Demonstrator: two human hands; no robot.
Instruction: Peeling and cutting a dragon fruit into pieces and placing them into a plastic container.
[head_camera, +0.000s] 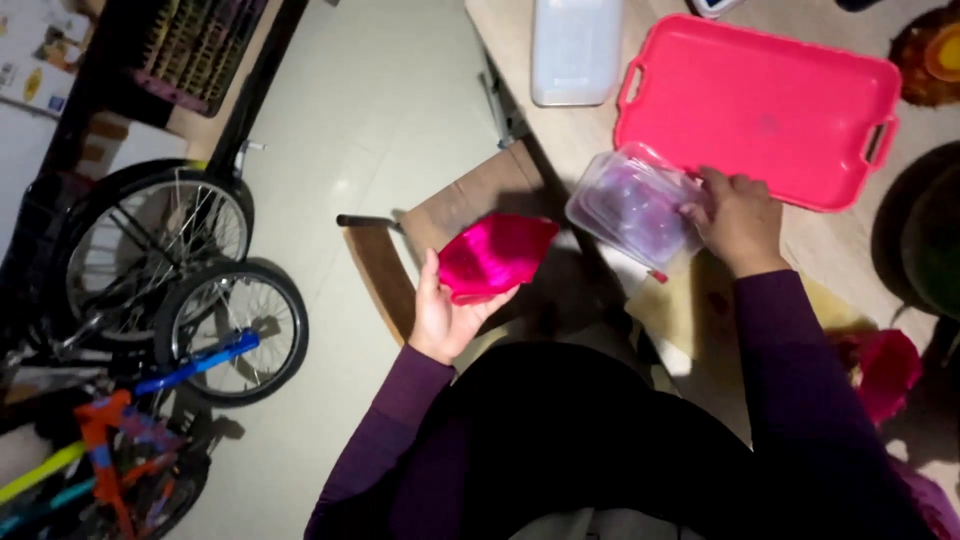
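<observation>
Looking down, we see our left hand (445, 315) gripping a shiny pink cloth (495, 255) out over the floor, away from the table (560, 140), so it hangs clear of everything else. Our right hand (740, 220) has its fingers closed on the edge of a clear plastic box (630, 205), tipped up at the table's edge just beside the big pink tray (760, 110), maybe so we can get inside it. Bikes (170, 300) stand on the floor well apart from us, and a white tub (575, 50) sits near the tray.
</observation>
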